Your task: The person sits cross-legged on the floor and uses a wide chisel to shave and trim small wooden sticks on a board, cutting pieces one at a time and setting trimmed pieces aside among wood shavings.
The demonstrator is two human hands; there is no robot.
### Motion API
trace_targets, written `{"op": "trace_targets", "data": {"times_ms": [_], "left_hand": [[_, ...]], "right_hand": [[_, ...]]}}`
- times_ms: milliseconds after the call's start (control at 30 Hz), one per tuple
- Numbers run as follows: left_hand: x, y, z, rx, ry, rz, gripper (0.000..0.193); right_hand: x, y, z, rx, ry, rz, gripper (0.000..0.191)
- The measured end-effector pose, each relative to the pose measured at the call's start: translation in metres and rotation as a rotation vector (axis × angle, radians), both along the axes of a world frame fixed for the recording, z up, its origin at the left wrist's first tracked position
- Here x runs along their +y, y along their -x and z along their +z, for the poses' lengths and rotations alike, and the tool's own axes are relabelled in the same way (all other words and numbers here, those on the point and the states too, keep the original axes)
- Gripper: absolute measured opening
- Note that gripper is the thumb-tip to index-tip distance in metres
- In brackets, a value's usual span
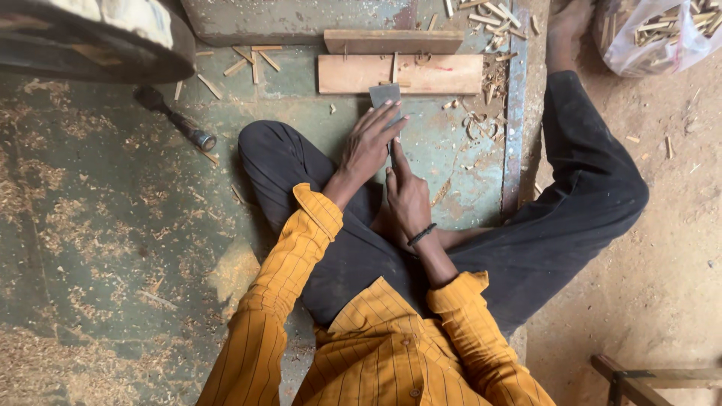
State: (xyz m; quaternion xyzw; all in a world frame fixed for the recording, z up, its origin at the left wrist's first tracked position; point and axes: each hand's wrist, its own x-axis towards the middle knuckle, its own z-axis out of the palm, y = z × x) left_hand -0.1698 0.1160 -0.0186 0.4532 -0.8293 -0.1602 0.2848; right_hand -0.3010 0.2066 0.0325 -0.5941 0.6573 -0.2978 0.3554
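Chisel blade (384,95), a flat grey piece of metal, lies under the fingertips of the left hand (368,145), its square end touching the near edge of a pale wooden plank (400,74) just beyond the fingers. The left hand's fingers are stretched out flat and pressed down on the metal, not curled around it. The right hand (407,197) sits just behind, nearer the body, closed around what seems to be the tool's handle, with the forefinger pointing forward along it toward the left fingers; the handle itself is mostly hidden, so the grip is hard to read fully. A dark beaded bracelet (421,234) rings the right wrist. Beyond the plank, farther from the fingertips, lies a second, darker wooden strip (393,40). To the right of the fingers, curled shavings and short wood offcuts (481,120) are scattered over the worn green metal surface (113,225). Well to the left of the hands lies a dark-handled tool (174,120) with a metal collar, amid sawdust. Far off beyond the right fingers, a clear plastic bag of wood sticks (662,34) rests on the dirt floor. The person sits with legs in dark trousers (571,218) spread either side of the hands, wearing an orange striped shirt (383,346).
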Motion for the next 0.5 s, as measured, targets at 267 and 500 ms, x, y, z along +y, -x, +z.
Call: {"op": "trace_targets", "data": {"times_ms": [267, 500], "left_hand": [[-0.011, 0.004, -0.016, -0.014, -0.064, -0.02, 0.066], [-0.035, 0.011, -0.013, -0.01, -0.01, -0.046, 0.067]], "right_hand": [[-0.012, -0.003, 0.012, -0.019, -0.092, -0.024, 0.059], [-0.034, 0.002, -0.018, -0.045, 0.071, 0.014, 0.06]]}}
